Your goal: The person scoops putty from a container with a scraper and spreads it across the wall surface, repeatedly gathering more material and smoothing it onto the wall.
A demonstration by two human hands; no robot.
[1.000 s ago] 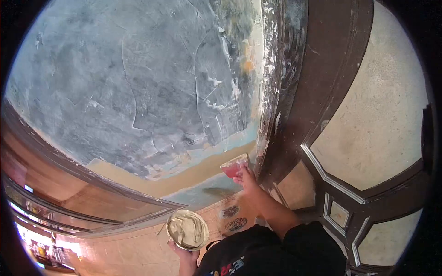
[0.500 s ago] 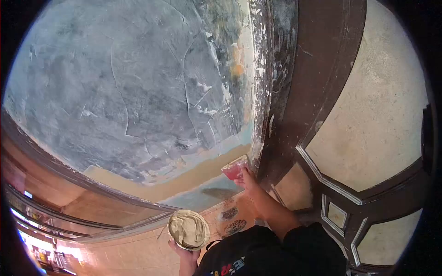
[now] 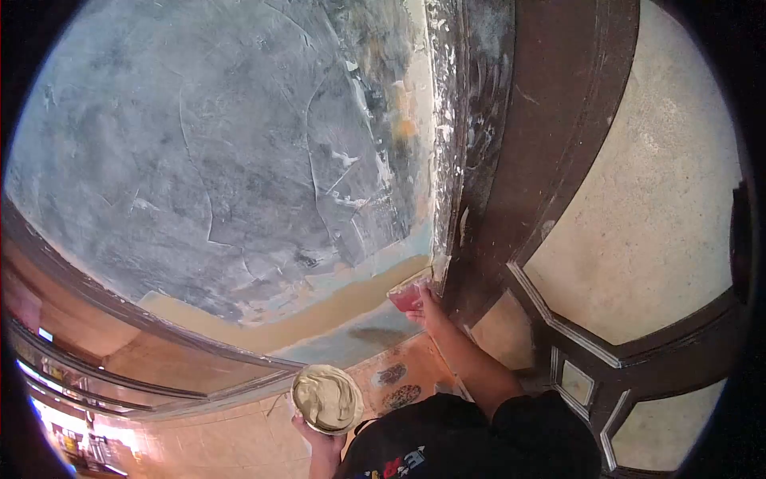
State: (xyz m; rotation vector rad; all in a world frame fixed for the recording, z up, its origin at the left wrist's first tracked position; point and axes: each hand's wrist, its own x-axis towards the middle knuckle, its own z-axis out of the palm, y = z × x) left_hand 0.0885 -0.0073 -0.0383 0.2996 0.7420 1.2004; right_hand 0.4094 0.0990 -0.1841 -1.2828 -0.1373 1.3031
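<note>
Spreading seems in hand, the next stroke calling for even pressure: the right hand (image 3: 429, 311) has its fingers closed on a red scraper (image 3: 406, 298) by the tan band (image 3: 343, 307), the left hand's (image 3: 319, 439) curled under a filler bowl (image 3: 360, 399).

The right arm (image 3: 476, 365) reaches forward from a black sleeve (image 3: 542, 419), its bare forearm slanting up and to the left in the view. The right hand (image 3: 428, 310) is closed in a grip, some fingers extended and the others curled beneath. Lower down and nearer the torso (image 3: 431, 439), the left hand (image 3: 321, 439) is cupped in a supporting hold, with its wrist (image 3: 325, 461) below; most of its fingers are hidden.
</note>
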